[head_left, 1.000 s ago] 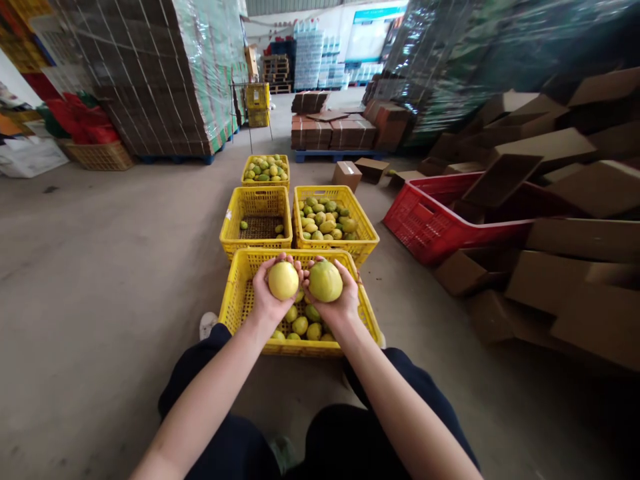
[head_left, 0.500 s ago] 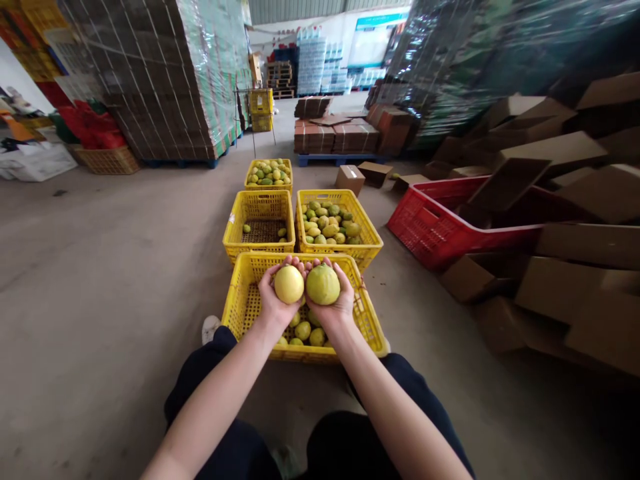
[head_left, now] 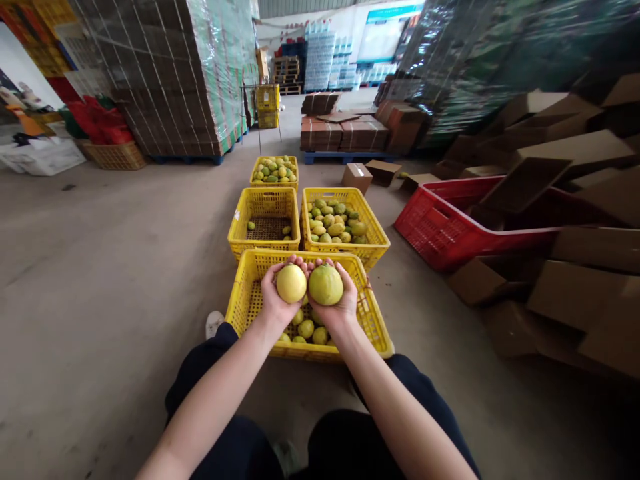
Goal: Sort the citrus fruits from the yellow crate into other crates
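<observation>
My left hand [head_left: 277,305] is cupped under a smooth, round pale-yellow fruit [head_left: 291,283], its fingers curled around the far side. In my right hand [head_left: 346,308] rests a slightly larger yellow-green fruit [head_left: 325,285] with faint ridges. The hands are side by side, fingertips close together. Both hold the fruit above the nearest yellow crate [head_left: 249,270], between my legs. Several yellow-green fruits [head_left: 306,329] lie inside that crate, partly hidden by my hands and forearms.
Behind stand a yellow crate [head_left: 235,230] with a few fruits, a fuller yellow crate [head_left: 377,227] and a smaller full one [head_left: 274,185]. A red crate [head_left: 433,233] and cardboard boxes [head_left: 575,293] crowd the right. Wrapped pallets [head_left: 155,87] rise behind.
The view has shifted slightly, so crates and background sit a little further right and higher. Both hands still hold the same two fruits in nearly the same pose.
</observation>
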The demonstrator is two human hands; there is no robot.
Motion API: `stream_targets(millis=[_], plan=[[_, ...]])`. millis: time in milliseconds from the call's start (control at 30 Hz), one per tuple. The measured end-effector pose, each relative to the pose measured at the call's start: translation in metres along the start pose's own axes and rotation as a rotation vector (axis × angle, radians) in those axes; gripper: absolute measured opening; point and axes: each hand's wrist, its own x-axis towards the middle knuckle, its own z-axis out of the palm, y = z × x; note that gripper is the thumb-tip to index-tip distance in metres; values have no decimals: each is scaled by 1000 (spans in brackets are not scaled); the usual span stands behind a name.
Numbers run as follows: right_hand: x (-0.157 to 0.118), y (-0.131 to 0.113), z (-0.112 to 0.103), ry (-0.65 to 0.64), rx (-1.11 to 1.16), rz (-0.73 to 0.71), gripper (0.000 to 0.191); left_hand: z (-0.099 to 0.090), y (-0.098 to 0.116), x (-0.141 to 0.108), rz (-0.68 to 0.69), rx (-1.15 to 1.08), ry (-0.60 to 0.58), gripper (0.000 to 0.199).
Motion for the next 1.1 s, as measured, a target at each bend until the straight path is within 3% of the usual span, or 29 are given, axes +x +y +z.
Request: stream_targets(millis=[333,700,1100], plan=[[3,-2,-5,-71,24,26,5,4,-1,-2,-1,-69,-36,21],[-7,-8,-2,-131,-29,39,4,7,3,-8,-20,81,-152,21],[-4,-8,-8,-226,-54,55,10,8,6,-9,-53,118,-182,23]])
